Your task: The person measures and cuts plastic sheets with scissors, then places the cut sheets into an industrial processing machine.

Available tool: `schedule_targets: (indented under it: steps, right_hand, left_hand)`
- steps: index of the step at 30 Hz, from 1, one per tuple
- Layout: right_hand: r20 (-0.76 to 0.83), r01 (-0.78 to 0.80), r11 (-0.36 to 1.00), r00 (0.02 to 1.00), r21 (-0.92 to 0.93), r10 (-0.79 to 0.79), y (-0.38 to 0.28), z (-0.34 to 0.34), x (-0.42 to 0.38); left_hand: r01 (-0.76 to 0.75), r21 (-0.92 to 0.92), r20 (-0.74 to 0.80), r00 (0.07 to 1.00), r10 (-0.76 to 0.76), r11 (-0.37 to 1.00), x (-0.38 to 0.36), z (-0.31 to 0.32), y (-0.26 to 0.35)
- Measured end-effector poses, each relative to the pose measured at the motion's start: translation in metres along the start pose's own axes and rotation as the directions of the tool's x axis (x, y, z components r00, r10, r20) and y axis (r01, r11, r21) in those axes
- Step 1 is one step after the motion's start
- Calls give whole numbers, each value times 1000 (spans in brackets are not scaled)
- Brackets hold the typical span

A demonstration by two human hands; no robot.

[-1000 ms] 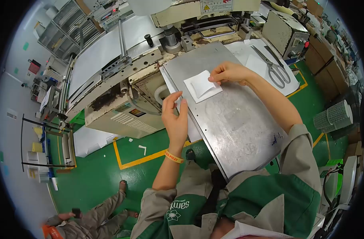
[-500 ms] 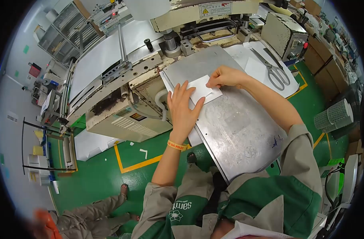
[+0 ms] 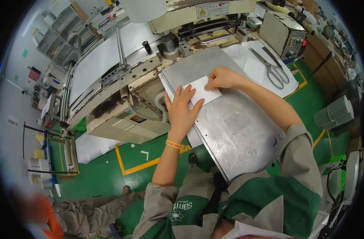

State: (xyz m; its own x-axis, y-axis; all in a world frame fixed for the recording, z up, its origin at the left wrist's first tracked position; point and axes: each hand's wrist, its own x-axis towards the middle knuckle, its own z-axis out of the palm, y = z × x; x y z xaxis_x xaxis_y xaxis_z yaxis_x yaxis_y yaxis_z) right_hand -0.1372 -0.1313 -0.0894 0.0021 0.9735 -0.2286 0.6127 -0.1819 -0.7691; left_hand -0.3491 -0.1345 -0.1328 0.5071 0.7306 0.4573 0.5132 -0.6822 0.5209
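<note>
Machine: the big cream machine (image 3: pixel 118 131) stands beyond and left of the metal plate; its left side and top run out of view.
Other person: one person (image 3: pixel 98 213) is at lower left; the upper part is blurred, so what their hands do I cannot tell.
Metal plate: this plate (image 3: pixel 245 139) carries the work; its near right corner is covered by the sleeve.
White piece: the small white piece (image 3: pixel 209 96) is laid down at the left edge of the plate, in its far half. It looks flat, so the placing seems mostly done. How many layers it has, I cannot make out.
Scissors: they (image 3: pixel 276 75) lie beside the plate's right edge, on white sheets, and no hand touches them.
Left hand: this hand (image 3: pixel 182 111) is open, with fingers spread over the piece's left part, which they hide.
Right hand: this hand (image 3: pixel 222 77) has bent fingers at the piece's far right side; whether they pinch or only press, I cannot tell.
What is left: both hands are at the piece, so neither has released it.
</note>
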Motion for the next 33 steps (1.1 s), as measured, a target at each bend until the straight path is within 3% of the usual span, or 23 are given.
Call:
schedule_targets:
  steps: [1, 5, 7, 9, 10, 11, 13, 16, 20, 23, 27, 31, 33]
  right_hand:
    - [10, -6, 999, 1000, -39, 6, -4, 0, 1]
    - [-129, -99, 850, 991, -518, 37, -22, -8, -16]
    - [-222, 181, 855, 921, -485, -320, -6, 2, -27]
    - [-104, 484, 543, 674, -686, -732, 4, 13, -37]
    - [29, 482, 560, 774, -674, -632, 17, 26, -37]
    - [42, 466, 636, 824, -615, -564, 21, 35, -43]
    - [43, 409, 514, 811, -754, -583, 22, 36, -54]
    - [80, 396, 431, 804, -811, -589, 12, 36, -74]
    - [153, 537, 484, 763, -691, -628, 13, 40, -83]
    - [180, 550, 493, 770, -674, -612, 15, 34, -80]
    - [104, 470, 434, 761, -768, -640, 13, 38, -89]
    - [-71, 382, 412, 657, -827, -750, 6, 52, -87]
    - [-22, 344, 535, 826, -772, -563, -24, 44, -88]
  left_hand:
    - [-6, 18, -1, 1000, 6, 1000, 0, -1, 0]
    - [21, 7, 27, 999, -22, 1000, 1, -3, -7]
    - [-8, 54, 21, 1000, 7, 999, 2, -3, -9]
    - [-14, 93, 41, 999, 11, 996, 5, -4, -9]
    - [-15, 115, 55, 998, 9, 993, 6, -5, -10]
    - [-19, 125, 87, 996, 9, 992, 6, -7, -12]
    - [-22, 127, 119, 993, 6, 992, 8, -9, -15]
    - [-38, 119, 171, 985, 18, 992, 8, -13, -19]
    - [-9, 39, 276, 961, -2, 999, 11, -18, -22]
    - [-25, 8, 266, 964, 22, 1000, 9, -17, -26]
    - [-19, -34, 251, 968, 27, 999, 7, -15, -30]
    - [10, -77, 239, 971, 9, 997, 6, -16, -30]
    - [2, -87, 222, 975, 18, 996, 6, -14, -32]
